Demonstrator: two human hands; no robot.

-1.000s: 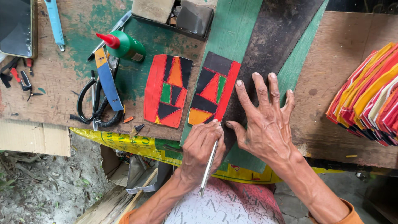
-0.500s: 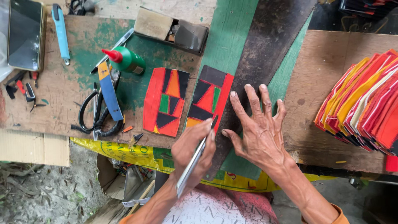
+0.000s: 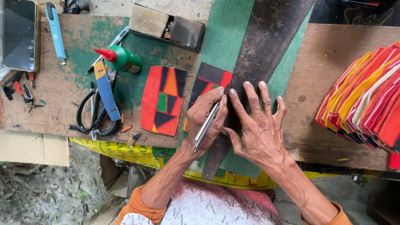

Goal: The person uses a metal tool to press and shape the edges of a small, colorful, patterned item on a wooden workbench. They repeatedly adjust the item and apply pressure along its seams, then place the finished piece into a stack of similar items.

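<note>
With the right hand [image 3: 259, 129] spread flat pinning the dark rusty saw blade [image 3: 266, 46] as a straightedge, the left hand [image 3: 207, 121], closed round a slim metal knife [image 3: 206, 127], should cut tight along its edge through the red-and-black patchwork piece [image 3: 208, 81].

views: one, head-worn | facing: steeply down, almost overhead onto the workbench [image 3: 62, 87] | distance: close, both forearms seen entering from the bottom edge, left hand [image 3: 206, 121] and right hand [image 3: 258, 129] near centre | coverage: bench top filled most of frame, ground shown below its near edge | overlap: none, single view
</note>
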